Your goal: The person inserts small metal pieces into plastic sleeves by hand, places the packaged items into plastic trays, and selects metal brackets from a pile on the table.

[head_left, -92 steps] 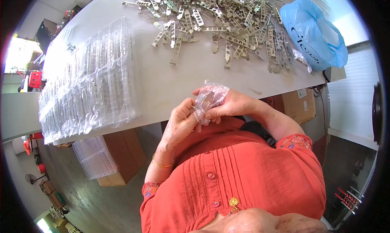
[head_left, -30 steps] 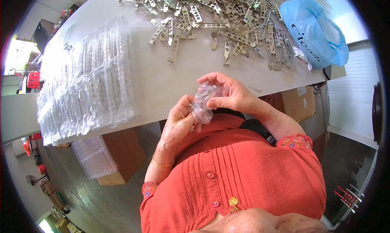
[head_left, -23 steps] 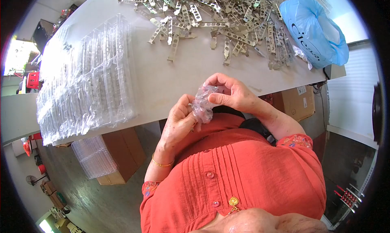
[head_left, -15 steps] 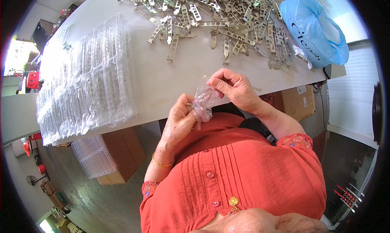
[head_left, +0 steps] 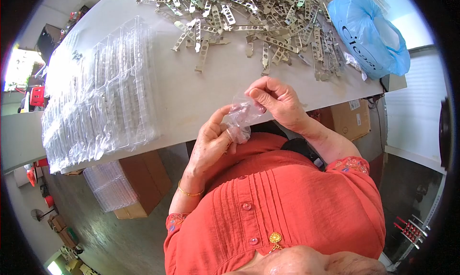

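A crumpled clear plastic bag point(head_left: 243, 116) is stretched between my two hands, just off the table's front edge. My left hand point(head_left: 211, 140) is closed round its lower part, with the thumb pressed on the film. Thumb and fingers of my right hand point(head_left: 278, 101) pinch its upper right side. Whether anything lies inside the bag cannot be made out. Beyond my hands, a heap of perforated metal brackets point(head_left: 282, 21) is spread across the back of the table point(head_left: 182, 102).
Stacked clear plastic trays point(head_left: 105, 93) stand on the table's left. A blue plastic bag point(head_left: 366, 35) sits at the back right. Below the table are a cardboard box point(head_left: 148, 181) with more clear trays point(head_left: 110, 184) at the left and another cardboard box point(head_left: 352, 119) at the right.
The clear bag is spread a little wider between my hands. My right hand has moved slightly up and right, and the left index finger is raised a little.
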The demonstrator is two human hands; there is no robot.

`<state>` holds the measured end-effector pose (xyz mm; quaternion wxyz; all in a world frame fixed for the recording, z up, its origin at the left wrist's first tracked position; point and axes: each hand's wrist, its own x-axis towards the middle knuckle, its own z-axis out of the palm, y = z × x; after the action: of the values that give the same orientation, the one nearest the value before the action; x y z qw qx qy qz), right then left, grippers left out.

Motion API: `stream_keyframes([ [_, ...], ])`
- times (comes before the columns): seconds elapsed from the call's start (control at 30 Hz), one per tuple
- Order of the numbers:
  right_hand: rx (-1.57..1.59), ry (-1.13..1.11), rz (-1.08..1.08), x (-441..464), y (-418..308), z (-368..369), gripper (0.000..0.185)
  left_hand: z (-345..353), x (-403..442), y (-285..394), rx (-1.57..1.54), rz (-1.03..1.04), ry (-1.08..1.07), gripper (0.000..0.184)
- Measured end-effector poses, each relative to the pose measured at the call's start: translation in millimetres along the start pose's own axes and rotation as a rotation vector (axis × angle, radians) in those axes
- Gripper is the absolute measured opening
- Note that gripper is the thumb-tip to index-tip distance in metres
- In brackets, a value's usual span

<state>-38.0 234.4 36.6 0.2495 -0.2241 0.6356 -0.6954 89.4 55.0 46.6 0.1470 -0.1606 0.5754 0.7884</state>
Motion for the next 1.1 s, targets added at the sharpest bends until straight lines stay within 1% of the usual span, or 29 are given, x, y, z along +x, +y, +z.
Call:
stream_keyframes([
  [0.17, -0.010, -0.038, 0.039, -1, 4, 2, 0.010, 0, -1, 0, -0.039, 0.005, 0.010, 0.049],
  [0.23, -0.027, -0.050, 0.047, -2, 2, 2, 0.011, 0, 0, 4, -0.038, -0.031, -0.021, 0.038],
  [0.27, -0.001, -0.061, 0.091, -3, -3, 3, 0.011, 0, 0, 3, -0.039, -0.032, -0.022, 0.038],
  [0.3, 0.025, -0.072, 0.136, -4, -5, 4, 0.013, 0, 0, 3, -0.027, -0.019, 0.005, 0.029],
  [0.33, 0.025, -0.072, 0.136, -4, -3, 4, 0.013, 1, 0, 2, -0.015, -0.007, 0.033, 0.022],
  [0.4, 0.107, -0.106, 0.084, -5, 2, 3, 0.025, 1, 0, 1, -0.018, -0.004, 0.050, 0.019],
  [0.43, 0.107, -0.106, 0.085, -5, 0, 3, 0.025, 1, 0, 0, -0.021, -0.001, 0.066, 0.017],
  [0.5, 0.160, -0.157, 0.173, -5, -5, 2, 0.040, 0, 0, -1, -0.011, -0.002, 0.065, 0.017],
  [0.53, 0.160, -0.157, 0.173, -5, -3, 2, 0.040, -1, 1, -2, 0.000, -0.004, 0.063, 0.017],
  [0.6, 0.225, -0.200, 0.220, -5, 4, 4, 0.048, -2, 1, -3, 0.004, 0.000, 0.054, 0.018],
  [0.7, 0.237, -0.177, 0.275, -7, -3, 9, 0.052, -1, 2, -6, -0.007, 0.008, 0.056, 0.021],
  [0.73, 0.237, -0.177, 0.275, -7, -3, 10, 0.052, 0, 3, -7, -0.020, 0.011, 0.066, 0.022],
  [0.8, 0.173, -0.170, 0.183, -7, -3, 11, 0.057, 2, 1, -4, -0.024, 0.010, 0.072, 0.023],
  [0.83, 0.174, -0.170, 0.183, -7, -3, 10, 0.057, 3, 0, -2, -0.028, 0.008, 0.079, 0.025],
  [0.87, 0.180, -0.214, 0.195, -7, -5, 10, 0.063, 3, -1, -1, -0.028, 0.008, 0.080, 0.025],
  [0.9, 0.186, -0.256, 0.207, -8, -5, 9, 0.069, 3, -2, 0, -0.032, 0.003, 0.057, 0.029],
  [0.93, 0.186, -0.255, 0.207, -8, -4, 9, 0.069, 3, -2, 0, -0.037, -0.002, 0.033, 0.033],
  [1.0, 0.232, -0.274, 0.227, -7, -3, 10, 0.075, 3, -2, -1, -0.044, -0.005, 0.023, 0.034],
  [1.07, 0.221, -0.278, 0.226, -8, -4, 9, 0.075, 1, -1, -2, -0.051, -0.008, 0.017, 0.035],
  [1.1, 0.209, -0.283, 0.224, -8, -5, 9, 0.076, 0, 0, -5, -0.040, -0.008, 0.022, 0.029],
])
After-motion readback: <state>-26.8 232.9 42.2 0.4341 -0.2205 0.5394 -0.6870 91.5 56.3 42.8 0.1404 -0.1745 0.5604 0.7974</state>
